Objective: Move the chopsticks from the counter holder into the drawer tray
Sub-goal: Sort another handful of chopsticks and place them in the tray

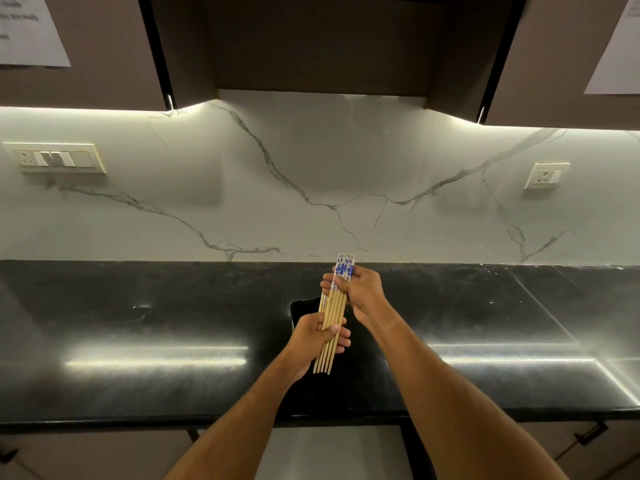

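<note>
A bundle of several wooden chopsticks with blue-and-white patterned tops is held in the air above the black counter. My right hand grips the patterned upper end. My left hand grips the plain lower part, thumb across the front. Behind and below the hands stands a black holder, mostly hidden by the hands and forearms. No drawer tray is in view.
The glossy black counter runs left to right under a white marble backsplash. Wall sockets sit at left and right. Dark upper cabinets hang overhead. Cabinet and drawer fronts with a black handle lie below the counter edge.
</note>
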{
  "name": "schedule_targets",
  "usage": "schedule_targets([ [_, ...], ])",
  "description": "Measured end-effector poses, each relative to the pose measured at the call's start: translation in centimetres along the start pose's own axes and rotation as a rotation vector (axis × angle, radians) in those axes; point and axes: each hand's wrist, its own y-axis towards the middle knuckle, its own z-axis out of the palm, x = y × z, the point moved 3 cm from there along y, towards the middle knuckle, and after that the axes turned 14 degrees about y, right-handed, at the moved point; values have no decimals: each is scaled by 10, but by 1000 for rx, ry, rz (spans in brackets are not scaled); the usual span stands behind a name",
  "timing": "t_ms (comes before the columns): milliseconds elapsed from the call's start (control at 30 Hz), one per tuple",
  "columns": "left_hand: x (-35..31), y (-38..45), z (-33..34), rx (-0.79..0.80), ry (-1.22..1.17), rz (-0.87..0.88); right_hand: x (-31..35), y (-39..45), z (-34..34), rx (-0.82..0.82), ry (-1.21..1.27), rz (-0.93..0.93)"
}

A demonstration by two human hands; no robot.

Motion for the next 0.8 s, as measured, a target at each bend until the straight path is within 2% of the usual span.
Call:
schedule_targets([
  [300,-5,2,5,23,35,-28,19,-10,-11,209,-242,-273],
  [800,-15,-16,28,69,49,-26,24,-28,-32,213,-228,-270],
])
